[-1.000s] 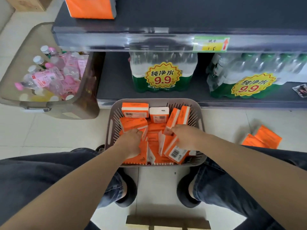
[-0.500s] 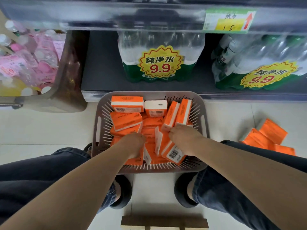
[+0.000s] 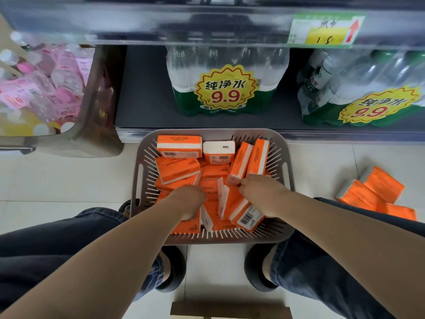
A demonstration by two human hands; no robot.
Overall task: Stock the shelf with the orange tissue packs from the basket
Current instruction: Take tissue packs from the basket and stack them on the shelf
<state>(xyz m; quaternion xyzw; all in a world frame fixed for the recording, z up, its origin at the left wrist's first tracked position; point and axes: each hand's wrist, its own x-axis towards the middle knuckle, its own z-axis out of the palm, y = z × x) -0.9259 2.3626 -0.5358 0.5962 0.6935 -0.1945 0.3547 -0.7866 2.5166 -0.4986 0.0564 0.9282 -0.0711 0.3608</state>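
Observation:
A grey slatted basket (image 3: pixel 207 132) stands on the floor between my knees, filled with several orange tissue packs (image 3: pixel 177 168). One white pack (image 3: pixel 218 149) lies at the back of it. My left hand (image 3: pixel 190 200) reaches into the middle of the basket, its fingers curled down over an orange pack (image 3: pixel 210 192). My right hand (image 3: pixel 262 194) is beside it, with fingertips pinching the near white end of a leaning orange pack (image 3: pixel 239 162). Another pack with a barcode (image 3: pixel 245 215) lies under that hand. The dark lower shelf (image 3: pixel 147 107) is right behind the basket.
Two shrink-wrapped water bottle packs (image 3: pixel 226 88) (image 3: pixel 363 95) with yellow 9.9 labels sit on the lower shelf. A translucent bin of pink-labelled bottles (image 3: pixel 46 88) stands at the left. More orange packs (image 3: pixel 377 194) lie on the floor at the right. A price tag (image 3: pixel 326 31) hangs on the upper shelf edge.
The view has dropped and moved closer, so the top of the upper shelf is gone. My right hand has shifted forward to the leaning pack's end. My left hand stays in the basket's middle.

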